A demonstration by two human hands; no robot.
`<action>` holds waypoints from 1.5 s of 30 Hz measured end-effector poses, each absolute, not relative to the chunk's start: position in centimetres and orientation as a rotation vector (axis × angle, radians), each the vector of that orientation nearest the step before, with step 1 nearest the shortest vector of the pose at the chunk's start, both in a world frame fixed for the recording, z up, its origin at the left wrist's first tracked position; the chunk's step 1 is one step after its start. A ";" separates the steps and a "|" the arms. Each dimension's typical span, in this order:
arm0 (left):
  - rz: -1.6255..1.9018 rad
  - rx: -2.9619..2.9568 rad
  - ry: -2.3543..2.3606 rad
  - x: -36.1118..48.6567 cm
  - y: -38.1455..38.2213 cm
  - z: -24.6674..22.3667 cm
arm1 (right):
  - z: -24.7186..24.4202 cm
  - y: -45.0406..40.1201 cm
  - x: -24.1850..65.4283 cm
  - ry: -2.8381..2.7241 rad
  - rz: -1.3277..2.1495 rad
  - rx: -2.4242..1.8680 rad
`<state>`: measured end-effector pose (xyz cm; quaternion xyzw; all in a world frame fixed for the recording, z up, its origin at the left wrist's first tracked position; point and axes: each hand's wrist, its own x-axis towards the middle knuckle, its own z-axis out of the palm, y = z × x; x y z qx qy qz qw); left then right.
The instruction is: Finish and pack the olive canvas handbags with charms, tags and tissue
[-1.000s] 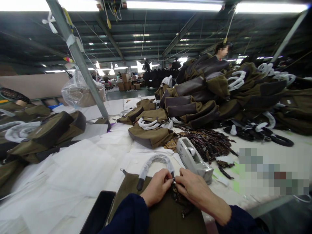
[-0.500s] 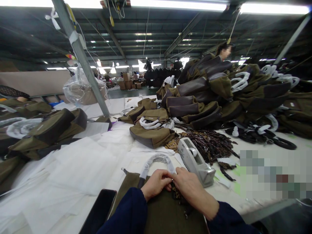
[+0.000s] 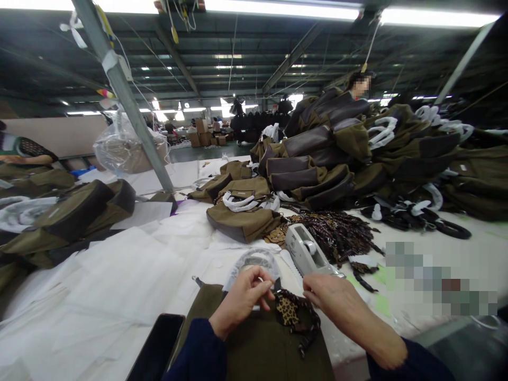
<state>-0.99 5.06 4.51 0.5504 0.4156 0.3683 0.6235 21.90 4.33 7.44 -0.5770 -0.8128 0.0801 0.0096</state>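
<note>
The left hand (image 3: 242, 302) pinched one dark handle tab (image 3: 277, 286) between closed fingers; the right hand (image 3: 341, 307), fingers open, hovered beside one leopard-print strap (image 3: 291, 312) on one olive bag (image 3: 270, 354), with one tape dispenser (image 3: 305, 250) just beyond.

L bare hand (image 3: 242, 301) raised, wrist bent, fingers (image 3: 257, 280) curled toward thumb. R bare hand (image 3: 341, 307) lower, palm down, fingers stretched toward L, not touching it. Both forearms in dark navy long sleeves (image 3: 196, 352), R wrist showing.
</note>
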 end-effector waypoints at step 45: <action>1.002 1.052 0.997 1.6 3.8 2.9 | 2.5 3.9 18.8 -1.372 1.351 -1.177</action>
